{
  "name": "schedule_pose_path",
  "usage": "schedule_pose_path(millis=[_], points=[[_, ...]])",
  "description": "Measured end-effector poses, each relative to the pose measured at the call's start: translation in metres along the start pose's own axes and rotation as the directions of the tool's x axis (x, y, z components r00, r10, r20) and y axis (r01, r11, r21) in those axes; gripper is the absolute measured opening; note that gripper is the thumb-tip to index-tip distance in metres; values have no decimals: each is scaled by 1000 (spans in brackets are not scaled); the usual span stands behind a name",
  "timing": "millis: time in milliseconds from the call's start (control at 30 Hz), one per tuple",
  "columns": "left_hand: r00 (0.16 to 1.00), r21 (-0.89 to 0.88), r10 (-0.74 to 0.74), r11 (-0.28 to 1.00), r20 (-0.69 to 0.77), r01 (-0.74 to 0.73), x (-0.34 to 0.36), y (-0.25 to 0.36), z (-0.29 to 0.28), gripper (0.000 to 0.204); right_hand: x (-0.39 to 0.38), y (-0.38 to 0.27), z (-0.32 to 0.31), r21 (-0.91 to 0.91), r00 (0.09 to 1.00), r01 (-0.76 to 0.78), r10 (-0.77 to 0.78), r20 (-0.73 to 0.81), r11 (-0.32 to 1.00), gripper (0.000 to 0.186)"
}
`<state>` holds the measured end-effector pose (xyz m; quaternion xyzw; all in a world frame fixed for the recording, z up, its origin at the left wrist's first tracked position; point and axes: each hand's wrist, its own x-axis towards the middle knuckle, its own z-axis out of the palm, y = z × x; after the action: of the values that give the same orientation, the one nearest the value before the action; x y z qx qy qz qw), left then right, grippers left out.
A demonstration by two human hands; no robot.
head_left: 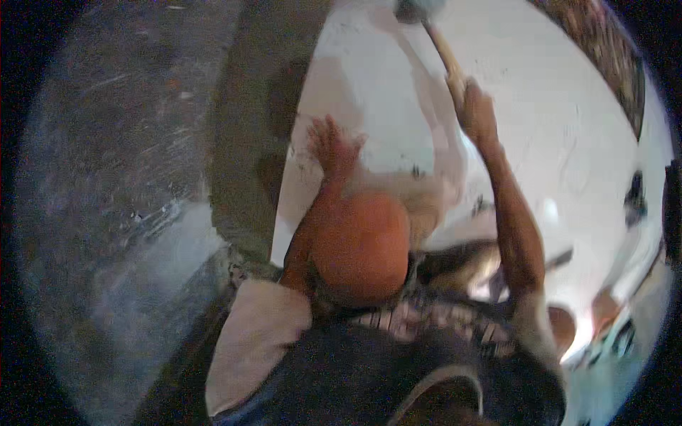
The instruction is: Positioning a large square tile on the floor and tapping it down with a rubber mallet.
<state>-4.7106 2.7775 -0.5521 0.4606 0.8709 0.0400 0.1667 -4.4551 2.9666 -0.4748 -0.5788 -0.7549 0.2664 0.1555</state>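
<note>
A large white panel with a smooth, slightly shiny face lies in front of me. My left hand rests on it near its left edge, with fingers spread and nothing held. My right hand is wrapped round the wooden handle of a mallet, toward the top of the view. The mallet's greyish head is partly cut off by the upper rim, so I cannot tell whether it touches the panel. A bare rounded shape, apparently my knee, is between my arms.
Dark, scuffed floor with pale scrapes extends along the left. Brownish rough material borders the panel at the upper right. A small dark object is at the right edge. Skin-coloured shapes at the lower right are too blurred to identify.
</note>
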Motion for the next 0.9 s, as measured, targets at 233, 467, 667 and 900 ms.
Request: schedule_pose_path(millis=[233, 467, 667, 900], points=[[996, -27, 69, 997, -65, -70, 10, -18, 0, 111, 34, -121, -55, 253, 985, 84, -42, -167, 964, 45], [993, -42, 12, 999, 117, -7, 0, 16, 3, 111, -3, 2, -6, -22, 987, -123, 124, 99, 992, 46], [997, -43, 43, 998, 69, -40, 11, 13, -4, 108, 51, -120, -99, 353, 986, -38, 92, -136, 935, 37], [995, 31, 15, 999, 99, -18, 3, 3, 2, 116, 61, -32, -43, 169, 982, -169, 180, -53, 971, 35]])
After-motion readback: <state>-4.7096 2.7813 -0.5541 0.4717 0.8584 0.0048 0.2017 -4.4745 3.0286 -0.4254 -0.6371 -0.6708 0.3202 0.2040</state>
